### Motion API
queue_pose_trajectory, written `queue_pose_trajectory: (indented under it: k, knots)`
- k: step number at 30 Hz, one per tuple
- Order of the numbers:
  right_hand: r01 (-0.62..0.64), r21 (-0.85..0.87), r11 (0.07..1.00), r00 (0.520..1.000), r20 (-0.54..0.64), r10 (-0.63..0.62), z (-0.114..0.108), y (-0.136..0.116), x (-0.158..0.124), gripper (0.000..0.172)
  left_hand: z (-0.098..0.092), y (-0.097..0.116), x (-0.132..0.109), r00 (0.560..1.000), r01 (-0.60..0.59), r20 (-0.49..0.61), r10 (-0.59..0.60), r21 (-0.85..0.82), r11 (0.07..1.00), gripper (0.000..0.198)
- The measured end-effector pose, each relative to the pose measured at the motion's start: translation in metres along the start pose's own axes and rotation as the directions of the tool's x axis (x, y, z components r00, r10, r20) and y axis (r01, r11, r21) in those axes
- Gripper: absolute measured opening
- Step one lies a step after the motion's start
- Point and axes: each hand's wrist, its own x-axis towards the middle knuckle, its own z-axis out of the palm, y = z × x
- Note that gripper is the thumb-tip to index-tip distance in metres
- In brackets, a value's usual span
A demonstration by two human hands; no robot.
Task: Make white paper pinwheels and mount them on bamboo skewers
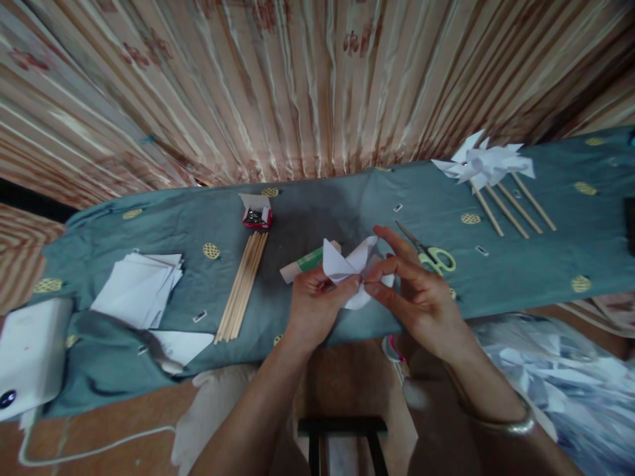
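Observation:
A white paper pinwheel (353, 264) with folded blades is between my two hands, over the front part of the table. My left hand (317, 301) grips its left side, thumb pressed on the paper near the centre. Thumb and index finger of my right hand (417, 291) pinch at the pinwheel's centre; any small piece between these fingertips is too small to make out. Beneath the pinwheel lies a green and white strip-shaped packet (310, 261), partly hidden. Scissors with yellow-green handles (436, 258) rest just beyond my right hand.
Wooden sticks (242, 287) lie bundled left of my hands, below an open red box (256, 215) of small metallic pieces. White paper sheets (141, 287) and a white device (34, 357) are farther left. Finished pinwheels on sticks (489, 165) lie back right. A clear plastic bag (560, 377) stands lower right.

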Motion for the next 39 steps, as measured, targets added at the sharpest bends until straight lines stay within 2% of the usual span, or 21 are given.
queue_pose_trajectory:
  k: [19, 33, 39]
  knots:
    - [-0.062, 0.061, 0.996, 0.997, 0.058, 0.058, 0.0000, 0.0026, 0.0005, 0.005, -0.0028, -0.0017, -0.0008, 1.000, 0.008, 0.007, -0.008, 0.008, 1.000, 0.014]
    - [-0.084, 0.076, 0.994, 0.995, 0.053, 0.080, 0.0018, 0.0017, 0.0010, 0.006, -0.0038, -0.0012, -0.0016, 1.000, -0.005, -0.004, 0.005, 0.022, 1.000, 0.011]
    - [-0.145, 0.179, 0.973, 0.989, 0.065, 0.135, 0.0037, 0.0017, 0.0011, 0.014, -0.0045, -0.0005, -0.0017, 0.999, -0.042, 0.024, 0.041, 0.047, 0.998, 0.008]
